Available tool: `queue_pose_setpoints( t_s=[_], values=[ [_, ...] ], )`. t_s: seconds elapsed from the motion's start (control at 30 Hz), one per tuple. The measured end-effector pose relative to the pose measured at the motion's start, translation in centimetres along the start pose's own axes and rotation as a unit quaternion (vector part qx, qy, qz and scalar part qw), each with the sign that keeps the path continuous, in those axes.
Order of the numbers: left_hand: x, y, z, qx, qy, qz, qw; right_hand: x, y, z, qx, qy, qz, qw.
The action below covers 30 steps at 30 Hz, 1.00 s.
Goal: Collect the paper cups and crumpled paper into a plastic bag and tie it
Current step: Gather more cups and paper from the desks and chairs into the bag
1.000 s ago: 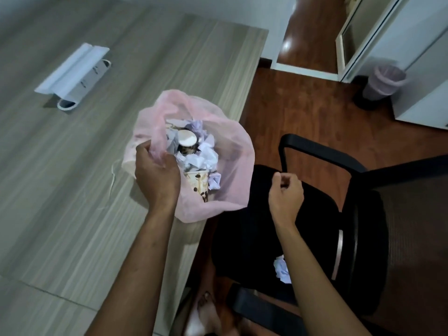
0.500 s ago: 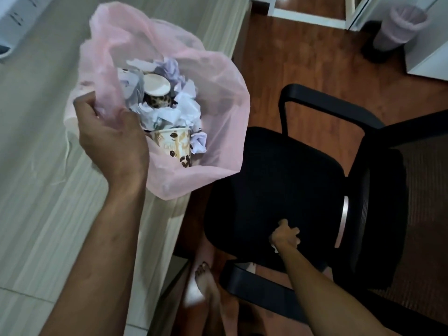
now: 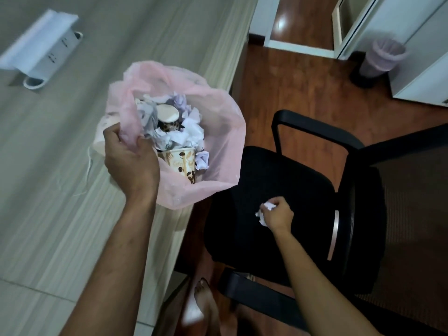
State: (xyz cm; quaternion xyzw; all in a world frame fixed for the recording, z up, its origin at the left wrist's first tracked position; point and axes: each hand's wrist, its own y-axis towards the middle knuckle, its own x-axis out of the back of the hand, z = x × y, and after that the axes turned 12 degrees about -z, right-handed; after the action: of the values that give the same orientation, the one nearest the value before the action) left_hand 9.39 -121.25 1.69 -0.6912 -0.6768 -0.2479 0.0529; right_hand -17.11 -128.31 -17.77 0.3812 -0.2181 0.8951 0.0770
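**Last paper ball off the chair, bag held open and waiting**

Right hand point(image 3: 278, 214) has its fingers curled round a paper ball point(image 3: 265, 210), just above the black chair seat point(image 3: 278, 180). Left hand point(image 3: 131, 158) pinches the near rim of the pink bag point(image 3: 218, 141), which sits at the table point(image 3: 60, 166) edge with its mouth gaping up and away from that hand. Inside, just beyond the left fingers, there's a pile of crumpled paper point(image 3: 191, 132) and two paper cups: one printed cup point(image 3: 181, 163) lying on its side, another cup point(image 3: 167, 115) deeper in.

My take on doing this bit right: keep the left grip firm and the rim pulled toward the body so the mouth stays wide, because that film is floppy and part of the bag overhangs the table edge. Bring the ball up and over to the left, well past the far rim, and let go only once it's above the pile. Don't toss it; light paper bounces off cups. The bag looks pretty full, so press the pile down a little before gathering the rim for the knot. Can't tell if more scraps are hiding under the chair.
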Motion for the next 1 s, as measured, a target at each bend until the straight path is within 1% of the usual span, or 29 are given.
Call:
queue_pose_setpoints(
  t_s=[0.07,0.13,0.23,0.3,0.33,0.4,0.43,0.47,0.5,0.53,0.57,0.6,0.63,0.67,0.7,0.73,0.77,0.8,0.83,0.87,0.9,0.93,1.0],
  values=[
    [0.5,0.2,-0.5,0.009,-0.002,-0.001,1.0,3.3,-1.7,5.3,0.059,0.085,-0.055,0.993],
    [1.1,0.5,-1.0,0.013,-0.005,-0.008,1.0,6.7,-4.3,11.0,0.102,0.176,-0.087,0.975],
    [1.7,1.1,-2.0,0.025,-0.012,-0.01,1.0,10.0,-7.9,18.7,0.161,0.306,-0.098,0.933],
    [2.1,1.5,-2.7,0.034,-0.012,-0.009,0.999,10.4,-9.9,23.0,0.211,0.337,-0.093,0.913],
    [2.3,1.8,-2.9,0.034,-0.01,-0.006,0.999,9.9,-10.6,24.8,0.23,0.339,-0.082,0.909],
    [2.7,2.3,-3.1,0.031,-0.001,0.002,1.0,8.1,-11.7,27.6,0.259,0.331,-0.054,0.906],
    [2.9,2.6,-3.2,0.028,0.009,0.007,1.0,7.0,-12.0,28.7,0.268,0.319,-0.024,0.909],
    [3.1,3.0,-3.2,0.026,0.022,0.011,0.999,5.9,-12.2,29.5,0.277,0.298,0.029,0.913],
    [3.3,3.5,-3.1,0.023,0.037,0.017,0.999,5.0,-12.5,30.2,0.293,0.25,0.107,0.917],
    [3.6,3.9,-3.0,0.021,0.051,0.023,0.998,4.1,-12.5,30.6,0.324,0.167,0.186,0.912],
    [3.8,4.4,-2.9,0.02,0.062,0.028,0.997,3.8,-12.4,30.8,0.36,0.084,0.247,0.896],
    [4.1,5.0,-2.8,0.02,0.072,0.032,0.997,3.6,-12.0,30.7,0.389,0.035,0.274,0.879],
    [4.4,5.5,-2.6,0.021,0.08,0.033,0.996,3.8,-11.4,30.4,0.406,0.032,0.274,0.871],
    [4.6,6.0,-2.4,0.022,0.085,0.031,0.996,4.1,-10.6,30.1,0.418,0.05,0.231,0.877],
    [4.7,6.5,-2.1,0.019,0.087,0.028,0.996,4.4,-9.6,29.9,0.425,0.057,0.14,0.893],
    [4.9,7.0,-1.9,0.017,0.088,0.023,0.996,4.7,-8.8,29.5,0.421,0.026,0.031,0.906],
    [5.1,7.4,-1.8,0.022,0.087,0.023,0.996,4.9,-7.9,29.1,0.389,-0.03,-0.044,0.92],
    [5.3,7.8,-1.7,0.034,0.083,0.024,0.996,5.1,-7.2,28.7,0.331,-0.08,-0.057,0.939],
    [5.5,8.2,-1.6,0.054,0.076,0.025,0.995,5.3,-6.7,28.5,0.273,-0.113,-0.029,0.955],
    [5.8,8.6,-1.4,0.076,0.061,0.024,0.995,5.1,-6.2,28.2,0.239,-0.128,0.011,0.963],
    [6.1,9.1,-1.0,0.097,0.038,0.02,0.994,5.0,-6.0,28.1,0.233,-0.128,0.044,0.963],
    [6.5,9.7,-0.5,0.114,0.017,0.011,0.993,4.7,-5.8,28.2,0.251,-0.115,0.061,0.959],
    [7.6,10.9,0.3,0.142,-0.014,-0.013,0.99,4.2,-6.4,28.9,0.306,-0.07,0.066,0.947]
  ],
)
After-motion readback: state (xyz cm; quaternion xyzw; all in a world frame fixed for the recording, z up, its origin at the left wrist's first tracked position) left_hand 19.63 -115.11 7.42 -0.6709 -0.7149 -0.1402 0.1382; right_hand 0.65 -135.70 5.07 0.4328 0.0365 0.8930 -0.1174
